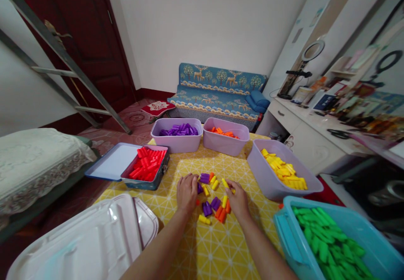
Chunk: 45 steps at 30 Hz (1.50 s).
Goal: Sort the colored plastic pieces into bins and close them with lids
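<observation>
A loose group of small plastic pieces in purple (207,208), orange (222,215) and yellow (204,219) lies on the patterned cloth between my hands. On its left rests my left hand (187,192), fingers bent down and held together. Purple shows beside its thumb, but what the fingers hold, if anything, is hidden. My right hand (238,198) pinches a yellow plastic piece (225,183) between thumb and fingers at the group's right side. Another bit of yellow shows by its fingertips.
Around the yellow tablecloth (186,252) stand tubs of purple (176,144), orange (224,144), yellow (265,179) and green pieces (331,242). A hinged tin (142,184) holds red pieces. Pale lids (85,238) lie at the front left. Beyond are a blue sofa (214,99) and a ladder (66,57).
</observation>
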Tool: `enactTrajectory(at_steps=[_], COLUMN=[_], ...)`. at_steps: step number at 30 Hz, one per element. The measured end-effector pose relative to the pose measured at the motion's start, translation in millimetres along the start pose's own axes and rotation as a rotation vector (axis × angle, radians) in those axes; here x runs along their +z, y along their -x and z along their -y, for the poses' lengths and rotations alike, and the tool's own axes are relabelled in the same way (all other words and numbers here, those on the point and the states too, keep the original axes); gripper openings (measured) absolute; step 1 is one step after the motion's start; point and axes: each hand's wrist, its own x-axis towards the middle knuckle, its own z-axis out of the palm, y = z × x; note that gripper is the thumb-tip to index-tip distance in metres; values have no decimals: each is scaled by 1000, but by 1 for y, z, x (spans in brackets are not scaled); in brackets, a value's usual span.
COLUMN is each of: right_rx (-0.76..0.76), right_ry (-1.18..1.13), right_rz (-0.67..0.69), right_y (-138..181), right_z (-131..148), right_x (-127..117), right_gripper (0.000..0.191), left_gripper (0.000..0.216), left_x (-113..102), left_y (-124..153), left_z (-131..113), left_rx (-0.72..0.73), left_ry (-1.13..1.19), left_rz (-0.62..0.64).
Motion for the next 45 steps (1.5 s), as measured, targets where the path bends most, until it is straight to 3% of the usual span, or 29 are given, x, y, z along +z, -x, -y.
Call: enactTrajectory(at_steps=[6,10,16,19,21,24,26,34,36,41,45], right_rx=[-19,16,113,126,155,275,328,392,323,8,-2], right_ry=[-102,-142,-484,-798,-971,-1076,-1066,-838,-564,365,577], right_rz=[120,98,-281,-533,-606,-507,-402,-274,-209,60,170], right_y=[8,10,-24,-51,-64,-68,-61,-25,-21,-7,3], right_z=[8,15,38,46,48,46,43,16,11,4,-2], right_x=[3,3,-33,-62,-76,-84,-78,-39,-36,-31,-24], right_gripper=[24,16,39,38,29,16,19,37,38,27,22], left_gripper=[44,44,44,43,43,42,42,42,43,42,42], left_x=[-1,-2,-1,-1,-1,0,-1,-2,0,1,0], left_y=[0,0,0,0,0,0,0,0,0,0,1], left_z=[-2,-3,-1,-1,0,0,0,-2,0,1,-1], left_rx=[-1,-4,3,6,11,14,16,21,17,15,14], left_ry=[21,19,16,10,8,5,2,2,0,4,1], left_rz=[5,7,10,5,5,9,6,5,4,-3,-12])
